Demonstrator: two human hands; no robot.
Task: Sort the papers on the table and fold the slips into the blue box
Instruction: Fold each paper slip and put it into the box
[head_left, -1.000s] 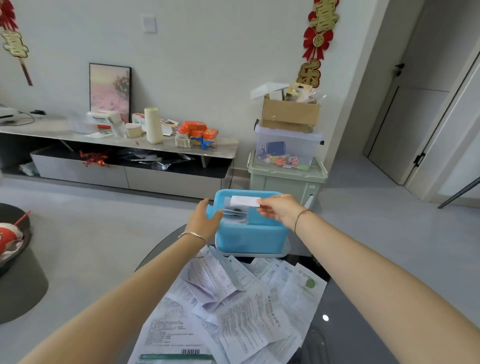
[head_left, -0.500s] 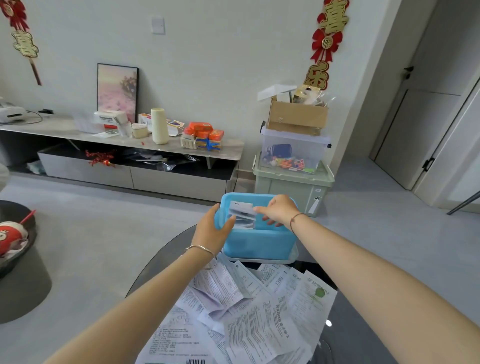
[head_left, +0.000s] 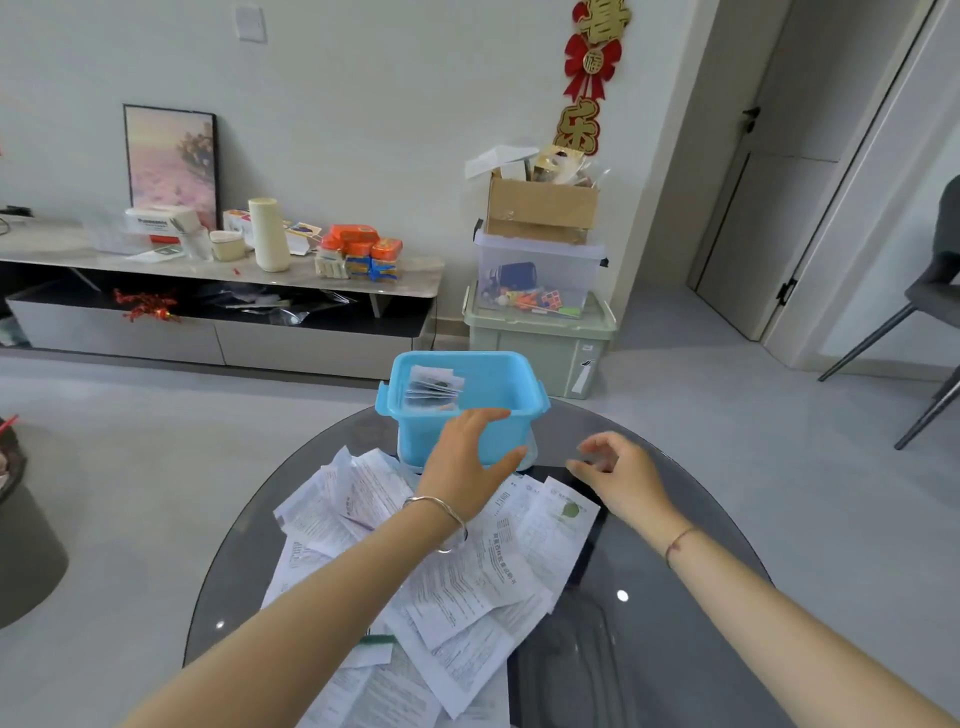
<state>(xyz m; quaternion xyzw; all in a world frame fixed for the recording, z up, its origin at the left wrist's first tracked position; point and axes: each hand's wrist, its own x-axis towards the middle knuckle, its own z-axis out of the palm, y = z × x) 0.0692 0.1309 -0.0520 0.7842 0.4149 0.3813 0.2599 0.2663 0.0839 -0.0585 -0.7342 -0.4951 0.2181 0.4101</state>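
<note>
The blue box (head_left: 511, 384) stands at the far edge of the round dark glass table (head_left: 670, 545), with folded slips (head_left: 434, 387) standing inside at its left. A loose heap of printed papers (head_left: 467, 582) covers the table in front of it. My left hand (head_left: 467, 457) hovers over the box's near wall, fingers straight, holding nothing. To the right of the box, my right hand (head_left: 621, 475) hangs above the glass with loosely curled fingers and holds nothing.
Beyond the table is grey floor, a low TV cabinet (head_left: 218, 291) with clutter, and stacked storage bins (head_left: 540, 322) topped by a cardboard box. A dark chair (head_left: 930, 322) stands at the right, a dark round stool (head_left: 21, 535) at the left.
My right hand let the folded slip go inside the box and drew back to the right. My left hand came off the box's left rim and moved to its front.
</note>
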